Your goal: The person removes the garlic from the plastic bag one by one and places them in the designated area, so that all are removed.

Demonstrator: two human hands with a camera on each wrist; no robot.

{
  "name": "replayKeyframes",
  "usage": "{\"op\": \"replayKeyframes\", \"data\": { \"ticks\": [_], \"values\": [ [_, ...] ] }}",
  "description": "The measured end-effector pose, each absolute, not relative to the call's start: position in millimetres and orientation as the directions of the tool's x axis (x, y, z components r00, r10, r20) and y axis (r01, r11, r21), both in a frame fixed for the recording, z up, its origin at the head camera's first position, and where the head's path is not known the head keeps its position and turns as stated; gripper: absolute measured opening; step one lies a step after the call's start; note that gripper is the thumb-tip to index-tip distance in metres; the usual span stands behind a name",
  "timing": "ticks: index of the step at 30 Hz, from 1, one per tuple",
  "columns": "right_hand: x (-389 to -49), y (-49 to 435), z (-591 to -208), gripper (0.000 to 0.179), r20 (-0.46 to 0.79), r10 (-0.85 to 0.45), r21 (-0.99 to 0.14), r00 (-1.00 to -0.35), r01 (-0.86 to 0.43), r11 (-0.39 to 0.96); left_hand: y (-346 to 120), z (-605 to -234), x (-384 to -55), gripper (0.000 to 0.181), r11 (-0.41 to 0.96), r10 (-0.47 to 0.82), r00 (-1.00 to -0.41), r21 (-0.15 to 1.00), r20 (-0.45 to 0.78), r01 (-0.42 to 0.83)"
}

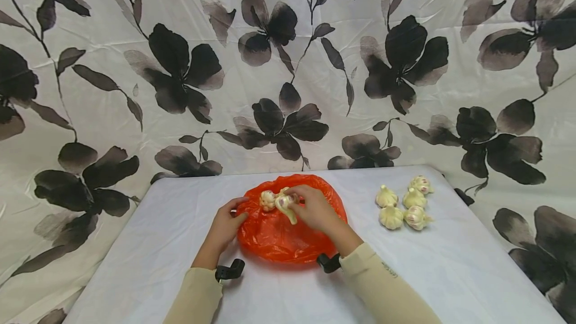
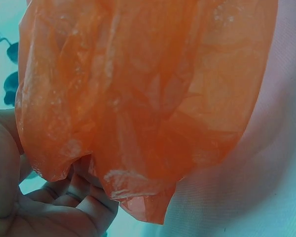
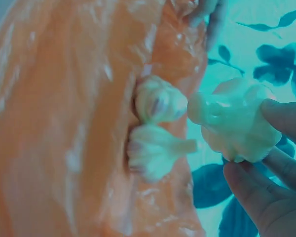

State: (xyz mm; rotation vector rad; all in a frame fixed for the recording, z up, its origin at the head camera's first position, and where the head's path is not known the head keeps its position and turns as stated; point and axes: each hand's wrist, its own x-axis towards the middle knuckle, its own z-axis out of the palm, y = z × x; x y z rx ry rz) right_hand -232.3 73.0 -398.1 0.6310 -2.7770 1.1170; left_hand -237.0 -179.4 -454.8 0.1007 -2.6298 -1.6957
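Observation:
An orange-red plastic bag [image 1: 288, 236] lies spread on the table, its mouth facing up. My left hand [image 1: 226, 224] grips its left rim; in the left wrist view the fingers [image 2: 96, 205] are partly hidden by the hanging plastic. Over the bag, my right hand [image 1: 315, 209] pinches a garlic bulb [image 3: 239, 121] between thumb and fingertips, its stem pointing away from the palm. Two more garlic bulbs sit together inside the bag, one upper bulb [image 3: 159, 101] and one lower bulb [image 3: 155, 152] in the right wrist view.
To the right of the bag, several garlic bulbs [image 1: 415, 198] stand in a loose group on the white-covered table [image 1: 157, 259]. A floral cloth [image 1: 279, 74] hangs behind the table's far edge. Each wrist wears a black camera band [image 1: 230, 270].

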Motion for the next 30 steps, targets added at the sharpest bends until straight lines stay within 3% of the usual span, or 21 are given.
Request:
{"op": "replayKeyframes", "data": {
  "ticks": [13, 23, 30],
  "values": [
    [-230.1, 111.9, -383.6, 0.031, 0.31, -0.305, -0.563, -0.9, -0.433, 0.704, -179.7, -452.3, -234.9, 0.042, 0.417, -0.062, -0.997, 0.907, -0.038, -0.06],
    [-223.1, 156.1, -375.7, 0.031, 0.354, -0.296, -0.594, -0.887, -0.458, 0.662, -180.9, -451.5, -235.4, 0.042, 0.416, -0.076, -0.996, 0.906, -0.044, -0.072],
    [-218.5, 185.4, -380.6, 0.031, 0.38, -0.305, -0.547, -0.873, -0.478, 0.688, -181.1, -454.4, -236.0, 0.042, 0.413, -0.09, -0.994, 0.905, -0.066, -0.097]
  ]
}}
